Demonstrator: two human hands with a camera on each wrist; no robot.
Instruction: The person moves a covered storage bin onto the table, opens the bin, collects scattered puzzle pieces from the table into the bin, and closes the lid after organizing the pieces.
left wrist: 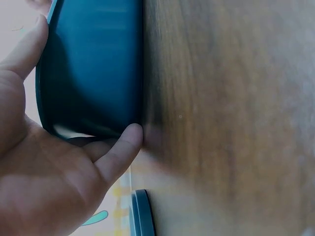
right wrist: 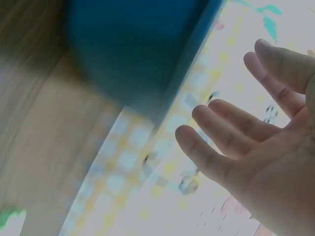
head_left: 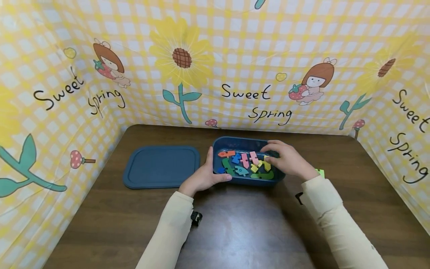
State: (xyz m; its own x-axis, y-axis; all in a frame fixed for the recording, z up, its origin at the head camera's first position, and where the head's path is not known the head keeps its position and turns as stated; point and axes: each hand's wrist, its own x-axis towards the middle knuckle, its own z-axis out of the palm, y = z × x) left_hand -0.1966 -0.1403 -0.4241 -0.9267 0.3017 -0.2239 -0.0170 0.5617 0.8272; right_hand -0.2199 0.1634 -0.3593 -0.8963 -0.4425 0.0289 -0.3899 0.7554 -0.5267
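A dark blue plastic box (head_left: 250, 182) stands uncovered on the table with small coloured pieces inside, shaped like puzzle pieces. Among them are an orange piece (head_left: 226, 153), a pink piece (head_left: 245, 160), a light blue piece (head_left: 241, 171) and a green piece (head_left: 262, 175). My left hand (head_left: 205, 175) holds the box's left end, its thumb over the near rim and the fingers along the outer wall (left wrist: 93, 64). Over the right end hovers my right hand (head_left: 285, 158), fingers loosely bent and spread. In the right wrist view, no piece shows between its fingers (right wrist: 206, 152).
Left of the box lies its flat blue lid (head_left: 162, 166). A bright green piece (head_left: 321, 172) sits on the brown table (head_left: 235, 231), partly behind the right forearm. Yellow checked cloth (head_left: 235, 56) with printed flowers walls the table's back and sides.
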